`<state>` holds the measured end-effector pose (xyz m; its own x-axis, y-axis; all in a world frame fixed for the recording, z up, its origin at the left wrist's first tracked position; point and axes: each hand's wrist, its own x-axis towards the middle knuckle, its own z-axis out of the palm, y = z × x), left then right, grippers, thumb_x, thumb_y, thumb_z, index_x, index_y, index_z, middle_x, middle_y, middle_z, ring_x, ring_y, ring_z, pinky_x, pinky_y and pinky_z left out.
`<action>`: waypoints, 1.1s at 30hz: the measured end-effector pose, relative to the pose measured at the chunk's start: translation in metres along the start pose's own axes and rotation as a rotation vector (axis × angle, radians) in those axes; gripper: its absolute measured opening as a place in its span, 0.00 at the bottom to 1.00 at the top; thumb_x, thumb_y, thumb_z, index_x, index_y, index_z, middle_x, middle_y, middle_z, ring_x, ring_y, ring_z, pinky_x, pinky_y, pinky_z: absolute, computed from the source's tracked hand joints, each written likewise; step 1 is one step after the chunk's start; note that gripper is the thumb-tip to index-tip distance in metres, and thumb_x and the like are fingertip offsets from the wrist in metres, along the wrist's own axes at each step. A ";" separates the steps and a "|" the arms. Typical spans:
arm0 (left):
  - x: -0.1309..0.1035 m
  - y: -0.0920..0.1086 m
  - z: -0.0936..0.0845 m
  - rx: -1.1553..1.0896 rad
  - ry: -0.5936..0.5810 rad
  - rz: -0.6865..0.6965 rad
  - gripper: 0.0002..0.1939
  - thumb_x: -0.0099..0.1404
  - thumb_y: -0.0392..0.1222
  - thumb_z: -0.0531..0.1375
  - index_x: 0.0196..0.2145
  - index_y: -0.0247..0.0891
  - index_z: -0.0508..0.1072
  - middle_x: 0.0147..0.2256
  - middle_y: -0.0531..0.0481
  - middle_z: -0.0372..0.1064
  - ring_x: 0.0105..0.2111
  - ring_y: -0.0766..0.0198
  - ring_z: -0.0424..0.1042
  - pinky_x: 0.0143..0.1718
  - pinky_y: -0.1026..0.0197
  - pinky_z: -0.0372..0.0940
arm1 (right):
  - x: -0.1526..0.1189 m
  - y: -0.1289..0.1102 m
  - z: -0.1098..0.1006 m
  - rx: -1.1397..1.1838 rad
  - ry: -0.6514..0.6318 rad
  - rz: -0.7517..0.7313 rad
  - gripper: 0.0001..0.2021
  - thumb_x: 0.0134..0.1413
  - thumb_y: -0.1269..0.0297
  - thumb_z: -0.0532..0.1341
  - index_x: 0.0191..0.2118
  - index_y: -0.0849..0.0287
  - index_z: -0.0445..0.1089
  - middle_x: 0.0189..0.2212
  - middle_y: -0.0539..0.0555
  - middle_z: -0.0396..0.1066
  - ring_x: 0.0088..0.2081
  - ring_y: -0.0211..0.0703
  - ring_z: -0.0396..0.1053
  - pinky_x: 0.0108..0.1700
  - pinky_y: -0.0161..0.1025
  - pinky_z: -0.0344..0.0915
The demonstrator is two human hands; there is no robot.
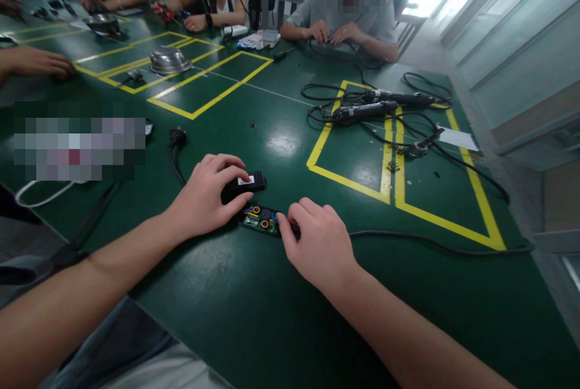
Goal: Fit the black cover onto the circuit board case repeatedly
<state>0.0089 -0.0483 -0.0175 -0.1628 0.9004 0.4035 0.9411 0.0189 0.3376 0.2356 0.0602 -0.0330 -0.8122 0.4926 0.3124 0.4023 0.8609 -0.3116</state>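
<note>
My left hand (211, 192) curls over a black plastic cover (257, 181) with a white label, its fingers on the far side and the thumb on the near side. Just in front of it lies an open black housing (260, 220), its green circuit board and copper-coloured coils exposed. My right hand (319, 238) pinches the right end of this housing between thumb and fingers. A black cable (408, 234) leads away to the right from under that hand. The undersides of both parts are hidden.
Two black electric screwdrivers (367, 111) with coiled cords lie at the right, near small scattered screws (393, 167). A black plug (177, 137) sits left of my hands. Farther off are a metal bowl (170, 61) and several people working around the green table (254, 280).
</note>
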 end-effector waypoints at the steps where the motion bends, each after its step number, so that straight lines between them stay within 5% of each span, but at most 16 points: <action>1: 0.000 0.000 0.001 -0.001 -0.007 0.006 0.13 0.72 0.51 0.63 0.46 0.41 0.79 0.53 0.40 0.76 0.53 0.45 0.72 0.56 0.38 0.68 | 0.000 0.000 0.000 -0.005 0.000 -0.004 0.16 0.74 0.63 0.57 0.30 0.56 0.71 0.30 0.53 0.70 0.31 0.42 0.64 0.37 0.43 0.52; 10: -0.002 0.003 0.001 0.063 0.007 0.120 0.10 0.76 0.48 0.60 0.46 0.41 0.77 0.54 0.40 0.76 0.54 0.46 0.72 0.53 0.42 0.67 | 0.000 0.000 -0.001 -0.005 -0.035 -0.001 0.16 0.75 0.64 0.56 0.32 0.56 0.72 0.31 0.53 0.71 0.32 0.44 0.66 0.39 0.44 0.53; 16: -0.003 0.009 0.000 0.167 0.015 0.216 0.12 0.78 0.43 0.58 0.39 0.39 0.79 0.40 0.43 0.77 0.40 0.55 0.70 0.42 0.51 0.64 | -0.001 0.004 0.003 -0.015 -0.028 -0.057 0.17 0.75 0.67 0.54 0.32 0.56 0.72 0.31 0.53 0.72 0.33 0.44 0.67 0.40 0.45 0.53; 21: -0.003 0.006 0.001 0.305 0.000 0.290 0.23 0.80 0.42 0.56 0.26 0.38 0.76 0.29 0.45 0.71 0.31 0.57 0.61 0.36 0.52 0.59 | 0.000 0.006 0.004 -0.027 -0.028 -0.082 0.17 0.76 0.68 0.53 0.33 0.56 0.71 0.31 0.54 0.72 0.34 0.44 0.67 0.41 0.45 0.53; 33: 0.000 0.005 0.002 0.308 -0.090 0.204 0.24 0.77 0.47 0.57 0.24 0.38 0.77 0.33 0.42 0.70 0.35 0.53 0.63 0.36 0.50 0.59 | 0.002 0.001 -0.001 -0.026 -0.109 -0.021 0.13 0.76 0.66 0.54 0.36 0.55 0.70 0.35 0.55 0.73 0.36 0.47 0.69 0.40 0.45 0.53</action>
<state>0.0145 -0.0473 -0.0172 0.0512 0.9333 0.3555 0.9987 -0.0476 -0.0189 0.2346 0.0623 -0.0319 -0.8613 0.4586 0.2190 0.3939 0.8747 -0.2823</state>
